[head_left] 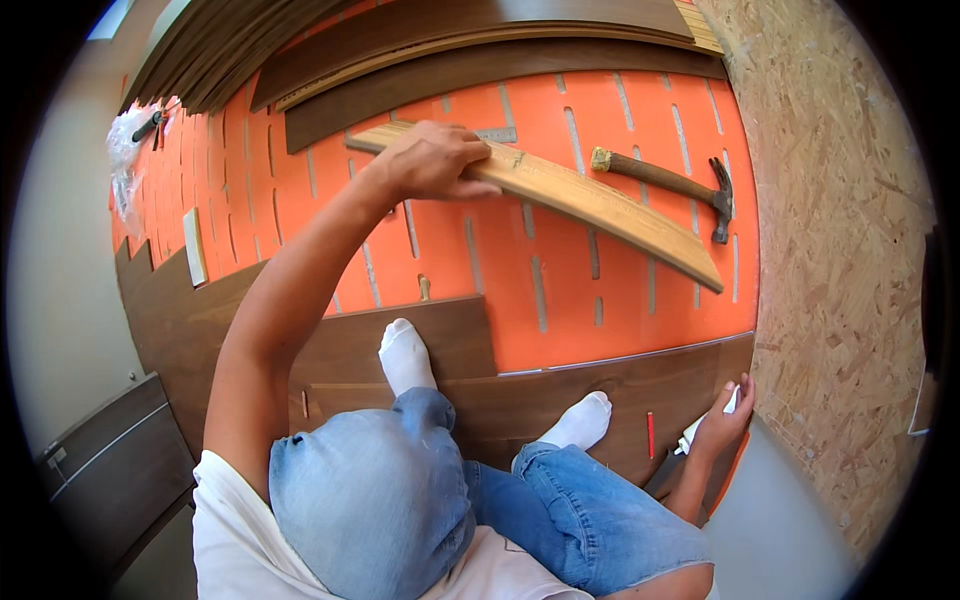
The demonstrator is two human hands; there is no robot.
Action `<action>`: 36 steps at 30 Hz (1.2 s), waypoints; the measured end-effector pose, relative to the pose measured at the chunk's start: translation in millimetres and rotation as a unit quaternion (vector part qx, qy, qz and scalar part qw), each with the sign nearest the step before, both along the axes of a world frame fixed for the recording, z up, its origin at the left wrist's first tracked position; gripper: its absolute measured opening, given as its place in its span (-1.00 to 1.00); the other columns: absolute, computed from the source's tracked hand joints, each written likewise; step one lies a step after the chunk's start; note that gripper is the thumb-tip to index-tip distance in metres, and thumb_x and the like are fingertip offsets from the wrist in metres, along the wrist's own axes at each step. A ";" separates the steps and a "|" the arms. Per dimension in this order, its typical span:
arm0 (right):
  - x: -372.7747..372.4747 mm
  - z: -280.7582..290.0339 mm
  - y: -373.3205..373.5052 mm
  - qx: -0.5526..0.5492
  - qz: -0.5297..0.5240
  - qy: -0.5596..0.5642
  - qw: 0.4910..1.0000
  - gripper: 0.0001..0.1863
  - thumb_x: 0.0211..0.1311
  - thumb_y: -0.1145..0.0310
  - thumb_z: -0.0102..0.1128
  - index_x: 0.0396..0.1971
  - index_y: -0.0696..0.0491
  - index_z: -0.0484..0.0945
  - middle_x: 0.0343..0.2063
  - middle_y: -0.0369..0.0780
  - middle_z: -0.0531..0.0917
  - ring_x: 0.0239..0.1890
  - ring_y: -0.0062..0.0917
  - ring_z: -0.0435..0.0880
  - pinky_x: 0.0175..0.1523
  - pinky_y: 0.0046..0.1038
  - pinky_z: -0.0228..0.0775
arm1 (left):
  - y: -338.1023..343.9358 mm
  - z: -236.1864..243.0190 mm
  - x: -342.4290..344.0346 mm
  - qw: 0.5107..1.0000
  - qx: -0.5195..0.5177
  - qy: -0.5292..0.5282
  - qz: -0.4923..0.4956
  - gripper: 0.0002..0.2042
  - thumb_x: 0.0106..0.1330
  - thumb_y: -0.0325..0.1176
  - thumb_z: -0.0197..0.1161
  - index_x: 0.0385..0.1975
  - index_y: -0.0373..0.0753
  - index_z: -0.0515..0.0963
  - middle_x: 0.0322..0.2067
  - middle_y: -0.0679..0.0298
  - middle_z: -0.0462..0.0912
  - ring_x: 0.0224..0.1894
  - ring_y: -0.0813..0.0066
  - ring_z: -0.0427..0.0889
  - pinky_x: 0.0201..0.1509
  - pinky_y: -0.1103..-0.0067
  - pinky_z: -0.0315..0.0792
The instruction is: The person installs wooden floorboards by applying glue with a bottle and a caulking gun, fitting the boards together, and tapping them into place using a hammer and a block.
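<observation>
Floor surface: orange underlay sheet point(620, 335) with rows of narrow slots; grey shows through the slots.
Laid section: brown floor planks point(540, 400) cover the near side and the left, with a stepped edge against the underlay.
Right boundary: wood-chip board point(835, 250) along the right side of the underlay.
Left boundary: pale wall point(65, 290), with clear plastic wrapping point(124, 165) near it at the far end.
Far side: stack of brown boards point(215, 50) at upper left; further long boards point(480, 75) lie beside it.
Items on underlay: hammer point(660, 180) with wooden handle, claw head toward the wood-chip board; small metal ruler point(497, 134) just beyond the held plank.
Item on laid section: red pencil point(651, 435), near the right foot.
Workpiece position: wooden plank point(605, 208), pale face visible, slanting from upper left to lower right over the underlay; contact with the underlay cannot be determined.
Left arm: extended forward, elbow slightly bent, forearm angled up and to the right.
Left hand point(435, 162): palm down, clamped across the plank toward its far-left end.
Right hand point(722, 418): low at the right edge of the laid section, fingers curled around a white tube point(690, 437); nozzle directed down-left.
Feet: white socks point(405, 355), planted on the laid section.
</observation>
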State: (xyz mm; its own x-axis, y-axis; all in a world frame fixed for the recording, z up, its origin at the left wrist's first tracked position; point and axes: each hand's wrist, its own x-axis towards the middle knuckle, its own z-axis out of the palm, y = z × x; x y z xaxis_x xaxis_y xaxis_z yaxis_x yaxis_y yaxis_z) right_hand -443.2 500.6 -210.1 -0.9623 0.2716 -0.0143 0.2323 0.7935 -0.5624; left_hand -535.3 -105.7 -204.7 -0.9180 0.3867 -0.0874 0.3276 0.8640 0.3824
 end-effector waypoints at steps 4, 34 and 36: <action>-2.6 -12.3 -12.1 -0.088 0.005 -0.002 0.996 -0.53 0.58 0.40 0.10 0.38 0.22 0.39 0.28 -0.01 0.57 0.34 -0.29 0.55 0.45 -0.28 0.35 | -5.1 5.5 -8.7 0.992 -0.053 0.102 0.056 -0.68 0.22 -0.14 0.51 -0.25 -0.21 0.59 -0.31 0.18 0.67 -0.19 0.10 0.66 -0.12 0.25 0.55; 5.1 -50.8 -32.1 0.050 0.096 -0.014 0.994 -0.70 0.42 0.37 0.25 0.06 0.15 0.62 -0.04 -0.13 0.69 0.06 -0.29 0.66 0.13 -0.28 0.53 | -83.3 -13.9 120.0 0.900 0.145 -0.248 0.328 -0.42 0.37 0.14 0.36 -0.61 -0.20 0.30 -0.60 0.52 0.18 -0.50 0.69 0.13 -0.46 0.48 -0.01; -17.1 -58.0 -24.9 0.154 0.140 0.011 0.978 -0.61 0.39 0.30 0.29 0.11 0.19 0.59 0.07 -0.09 0.65 0.21 -0.22 0.57 0.28 -0.21 0.44 | -78.4 -13.8 120.3 0.897 0.154 -0.258 0.324 -0.43 0.38 0.13 0.36 -0.61 -0.20 0.32 -0.60 0.52 0.20 -0.50 0.69 0.13 -0.46 0.49 -0.01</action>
